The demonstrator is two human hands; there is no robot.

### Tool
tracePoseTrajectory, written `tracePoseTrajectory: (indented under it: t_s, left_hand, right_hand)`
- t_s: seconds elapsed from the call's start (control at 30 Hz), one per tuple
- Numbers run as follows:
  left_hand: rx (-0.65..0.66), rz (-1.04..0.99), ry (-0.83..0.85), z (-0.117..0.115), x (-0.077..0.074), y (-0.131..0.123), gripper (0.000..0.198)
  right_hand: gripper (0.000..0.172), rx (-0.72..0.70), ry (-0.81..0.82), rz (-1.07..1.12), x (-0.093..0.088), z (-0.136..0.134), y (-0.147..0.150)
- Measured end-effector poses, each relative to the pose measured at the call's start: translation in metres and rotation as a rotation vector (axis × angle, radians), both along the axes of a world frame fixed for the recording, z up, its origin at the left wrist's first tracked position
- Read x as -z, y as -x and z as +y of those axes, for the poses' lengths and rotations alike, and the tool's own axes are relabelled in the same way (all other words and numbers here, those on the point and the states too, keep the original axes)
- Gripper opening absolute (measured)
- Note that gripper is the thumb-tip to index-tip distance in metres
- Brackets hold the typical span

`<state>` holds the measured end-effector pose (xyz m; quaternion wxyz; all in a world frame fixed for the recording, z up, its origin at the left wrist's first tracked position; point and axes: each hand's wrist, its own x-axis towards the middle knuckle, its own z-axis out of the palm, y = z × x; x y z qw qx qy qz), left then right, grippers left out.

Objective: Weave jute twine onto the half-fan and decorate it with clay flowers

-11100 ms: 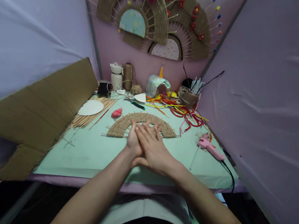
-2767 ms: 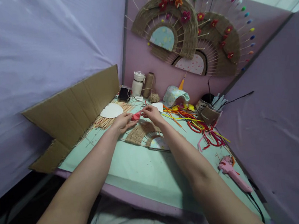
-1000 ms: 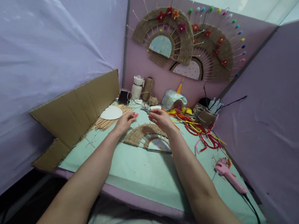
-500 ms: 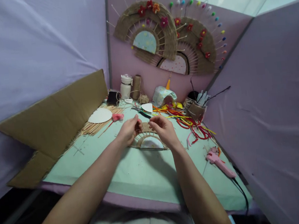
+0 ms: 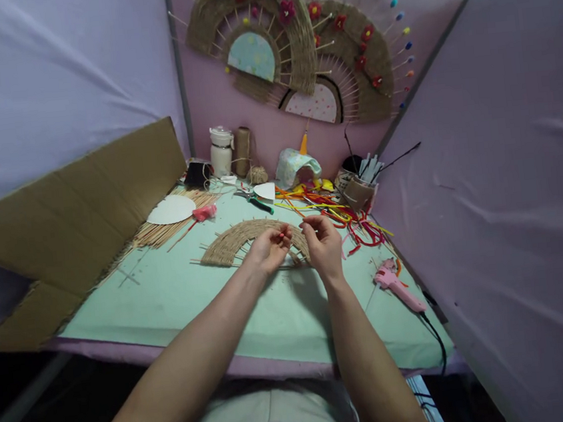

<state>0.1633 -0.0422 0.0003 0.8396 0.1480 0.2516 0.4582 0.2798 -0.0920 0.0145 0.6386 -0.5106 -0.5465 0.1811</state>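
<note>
My left hand [image 5: 271, 251] is in front of the woven twine half-ring fan [image 5: 229, 244], palm partly up and fingers curled. A small red-orange piece [image 5: 283, 236] shows at its fingertips, too small to name. Just to the right, my right hand [image 5: 324, 245] has thumb and forefinger pinched together over the fan's right end. An orange pipe cleaner [image 5: 293, 207] runs close to these fingertips; I cannot tell whether it is held. Thin sticks poke out around the fan, which lies flat on the table, its middle and right partly hidden by my hands.
Red and yellow pipe cleaners [image 5: 357, 220] lie at right, near a pink glue gun [image 5: 399, 286]. Green-handled pliers [image 5: 259, 204] lie behind the fan. Thin sticks [image 5: 155, 232] sit under a white card [image 5: 171, 209]. Cardboard [image 5: 74, 206] stands at left; finished fans [image 5: 301, 41] hang behind.
Both hands have moved right relative to the table, uncovering the fan's left part. The pale half-circle seen before on the fan is no longer visible. The camera view has shifted slightly.
</note>
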Motion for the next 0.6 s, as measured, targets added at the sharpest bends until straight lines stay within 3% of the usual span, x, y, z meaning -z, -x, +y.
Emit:
tracePoseTrajectory:
  t_s: [0.33, 0.5, 0.6]
  left_hand:
    - [-0.045, -0.028, -0.028, -0.005, -0.007, 0.01, 0.02]
    - [-0.102, -0.154, 0.01, -0.004, -0.01, 0.013, 0.029]
    - [-0.125, -0.261, 0.013, -0.003, -0.013, 0.017, 0.04]
  right_hand:
    - [0.011, -0.077, 0.037, -0.039, 0.006, 0.002, 0.005]
    - [0.016, -0.074, 0.015, -0.126, 0.007, 0.0, 0.009]
    - [0.023, -0.038, -0.076, -0.293, 0.006, -0.003, 0.01]
